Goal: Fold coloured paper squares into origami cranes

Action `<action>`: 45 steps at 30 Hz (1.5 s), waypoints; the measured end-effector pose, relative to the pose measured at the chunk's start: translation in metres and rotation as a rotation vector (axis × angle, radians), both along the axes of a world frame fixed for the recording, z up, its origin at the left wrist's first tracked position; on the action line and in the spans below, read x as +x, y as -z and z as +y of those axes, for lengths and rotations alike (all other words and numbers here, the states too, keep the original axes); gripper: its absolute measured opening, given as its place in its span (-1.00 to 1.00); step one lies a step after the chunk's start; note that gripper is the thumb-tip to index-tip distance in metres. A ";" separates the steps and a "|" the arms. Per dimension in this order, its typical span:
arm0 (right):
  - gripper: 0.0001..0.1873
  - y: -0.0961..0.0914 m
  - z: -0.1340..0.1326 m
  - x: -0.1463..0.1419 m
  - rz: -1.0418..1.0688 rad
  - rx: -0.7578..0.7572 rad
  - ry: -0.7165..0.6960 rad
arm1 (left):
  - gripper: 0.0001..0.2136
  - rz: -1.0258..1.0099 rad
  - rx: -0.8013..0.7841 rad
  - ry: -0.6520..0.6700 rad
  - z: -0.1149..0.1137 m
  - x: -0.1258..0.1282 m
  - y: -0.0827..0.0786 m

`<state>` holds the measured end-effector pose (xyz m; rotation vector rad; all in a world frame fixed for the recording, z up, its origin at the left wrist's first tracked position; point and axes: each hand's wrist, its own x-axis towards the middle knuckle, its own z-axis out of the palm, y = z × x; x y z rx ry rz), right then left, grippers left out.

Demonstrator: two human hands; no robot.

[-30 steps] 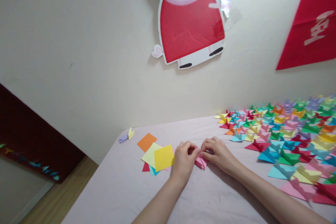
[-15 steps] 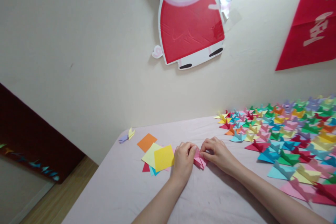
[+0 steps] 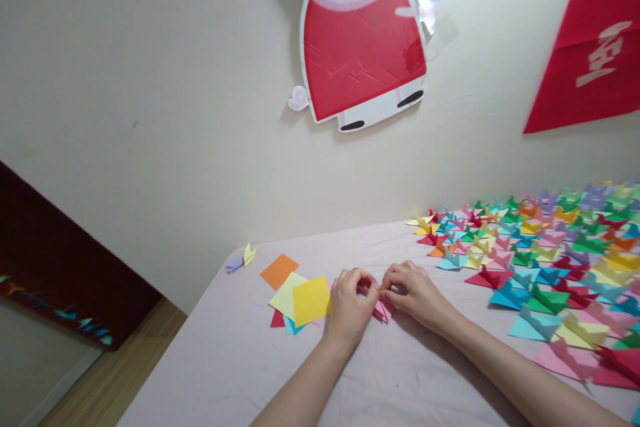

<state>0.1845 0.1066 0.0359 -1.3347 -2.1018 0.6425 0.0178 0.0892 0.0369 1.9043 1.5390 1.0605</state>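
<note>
A small pink folded paper (image 3: 384,311) rests on the pale cloth, with its top hidden under my fingers. My left hand (image 3: 354,300) pinches it from the left, thumb and index finger curled together. From the right, my right hand (image 3: 407,287) grips its upper edge with closed fingertips. Just left of my left hand lie loose square sheets: a yellow sheet (image 3: 312,300) on top, a pale yellow sheet (image 3: 285,295) under it and an orange sheet (image 3: 280,271) behind. Corners of red, blue and pink sheets peek out below.
Rows of folded paper cranes (image 3: 545,273) in many colours cover the right of the cloth-covered surface (image 3: 210,347). Two small folded pieces (image 3: 243,259) lie at its far left corner. Behind stands a wall with a pig cutout (image 3: 363,53) and a red banner (image 3: 575,67).
My left thumb and index finger have shifted slightly right over the pink paper, covering more of it. My right hand stays almost still, and the view has moved very slightly.
</note>
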 end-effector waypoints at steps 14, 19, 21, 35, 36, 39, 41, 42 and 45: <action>-0.82 0.000 0.000 0.000 -0.005 0.008 0.005 | -0.81 -0.025 0.016 0.018 -0.001 -0.004 -0.004; -0.84 0.002 0.001 0.000 0.031 0.014 0.004 | -0.92 0.011 0.011 0.005 -0.002 -0.001 -0.003; -0.85 0.004 0.003 0.001 0.072 0.013 0.008 | -0.90 0.021 0.013 0.013 -0.002 -0.001 -0.004; -0.88 -0.004 -0.002 -0.002 0.041 0.014 0.033 | -0.91 -0.056 0.002 0.010 -0.002 -0.001 -0.005; -0.87 -0.005 -0.003 -0.003 0.019 0.017 0.027 | -0.91 -0.067 -0.004 0.007 -0.002 -0.001 -0.004; -0.87 -0.005 -0.004 -0.003 -0.012 0.018 0.027 | -0.92 -0.081 -0.016 0.009 0.000 -0.002 -0.002; -0.88 -0.004 -0.004 -0.003 -0.019 0.024 0.033 | -0.92 -0.080 -0.019 0.010 0.001 -0.002 -0.001; -0.89 -0.003 -0.004 -0.003 -0.022 0.028 0.036 | -0.92 -0.076 -0.019 0.010 0.001 -0.002 -0.001; -0.92 -0.001 -0.004 -0.003 -0.038 0.041 0.034 | -0.91 -0.040 -0.014 0.021 0.001 -0.002 0.001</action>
